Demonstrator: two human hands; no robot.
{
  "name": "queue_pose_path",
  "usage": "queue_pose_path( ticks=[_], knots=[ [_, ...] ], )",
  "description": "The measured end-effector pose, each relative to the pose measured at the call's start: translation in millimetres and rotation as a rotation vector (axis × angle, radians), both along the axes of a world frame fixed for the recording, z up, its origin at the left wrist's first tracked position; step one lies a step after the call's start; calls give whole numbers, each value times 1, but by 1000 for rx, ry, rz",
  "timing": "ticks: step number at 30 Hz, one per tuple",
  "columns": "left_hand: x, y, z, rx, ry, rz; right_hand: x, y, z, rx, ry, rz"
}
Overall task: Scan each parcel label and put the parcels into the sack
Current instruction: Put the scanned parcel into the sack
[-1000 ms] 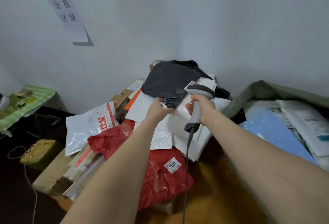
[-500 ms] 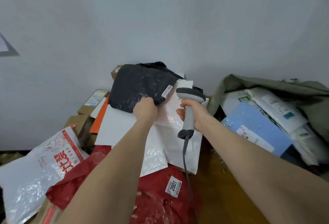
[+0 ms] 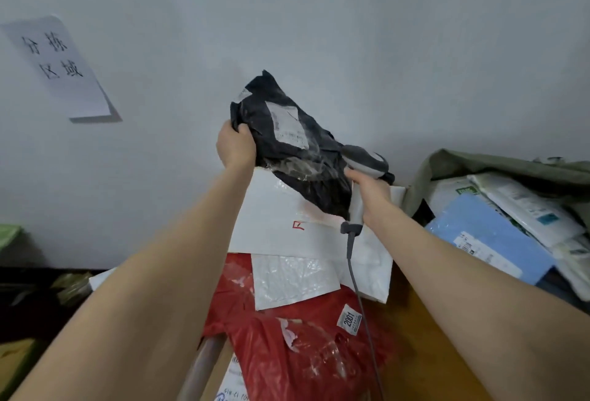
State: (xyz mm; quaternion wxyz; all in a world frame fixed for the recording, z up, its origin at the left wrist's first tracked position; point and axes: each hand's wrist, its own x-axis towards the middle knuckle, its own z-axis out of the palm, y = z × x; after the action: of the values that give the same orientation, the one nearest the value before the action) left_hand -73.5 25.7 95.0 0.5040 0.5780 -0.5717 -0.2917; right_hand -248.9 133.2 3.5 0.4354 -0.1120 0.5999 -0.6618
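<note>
Parcel (image 3: pixel 287 151), black and crumpled, held up against the wall above the heap, gripped at its upper left edge in the curled fingers of the left hand (image 3: pixel 236 147). White label (image 3: pixel 289 124) facing the camera, print too blurred to read. Right hand (image 3: pixel 372 191) wrapped round the grip of a grey scanner (image 3: pixel 364 161), scanner head by the black plastic's lower right, contact unclear; cable trailing down out of frame. Underneath, white parcel (image 3: pixel 274 218) with a small red mark, partly hidden. Nearer, red parcel (image 3: pixel 303 346) bearing a sticker (image 3: pixel 349 319) reading "2001". At right, green sack (image 3: pixel 479 164), open, cut off by the frame, blue parcel (image 3: pixel 488 234) and pale ones inside, their labels illegible. Sign (image 3: pixel 60 65) on the wall: 分拣区域.
</note>
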Motion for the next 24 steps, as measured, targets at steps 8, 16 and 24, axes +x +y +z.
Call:
queue_pose_path(
  ticks=[8,16,24],
  knots=[
    [48,29,-30,536,537,-225,14,12,4,-40,-37,165],
    [76,22,-42,631,480,-178,28,13,-3,-4,-47,212],
    [62,32,-47,694,430,-405,41,9,-3,-17,-61,306]
  ],
)
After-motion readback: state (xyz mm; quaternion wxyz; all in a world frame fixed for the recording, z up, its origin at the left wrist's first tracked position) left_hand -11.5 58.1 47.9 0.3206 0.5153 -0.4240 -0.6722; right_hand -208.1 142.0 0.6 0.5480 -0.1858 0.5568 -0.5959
